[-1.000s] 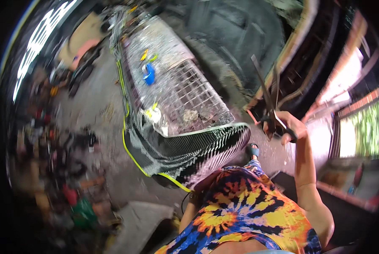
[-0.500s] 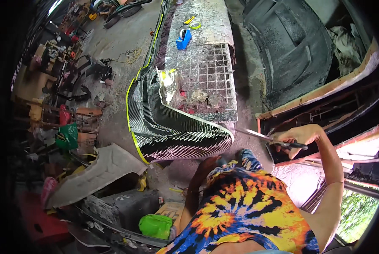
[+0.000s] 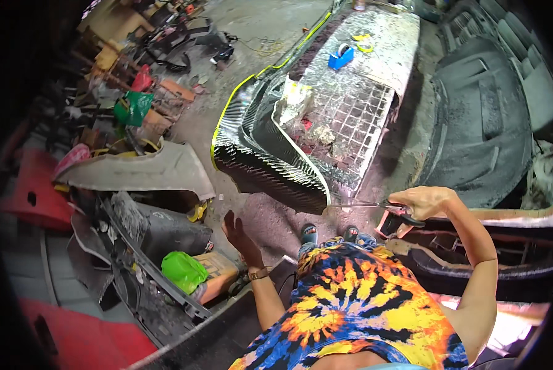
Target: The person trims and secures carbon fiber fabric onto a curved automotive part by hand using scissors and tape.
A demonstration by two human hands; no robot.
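My right hand (image 3: 424, 202) is closed round the black handles of a pair of scissors (image 3: 370, 205). Their long metal blades point left, toward the end of a black woven carbon-fibre part (image 3: 273, 176). Whether the tips touch it I cannot tell. Yellow tape (image 3: 226, 117) runs along the part's left edge, and a pale strip (image 3: 310, 163) follows its right edge. To the lower left, my left hand (image 3: 241, 242) is raised with its fingers apart, holding nothing.
A worn worktable (image 3: 384, 46) with a grid (image 3: 360, 114) carries a blue tape dispenser (image 3: 341, 58). Dark moulded panels (image 3: 483, 117) lean on the right. On the left are a grey fender-shaped panel (image 3: 144, 169), a green bag (image 3: 185, 271) and red panels (image 3: 36, 191).
My view has swung left, shifting the scene rightward. The left hand, earlier low beside my body, is now out to the left with fingers spread. The right hand still holds the scissors.
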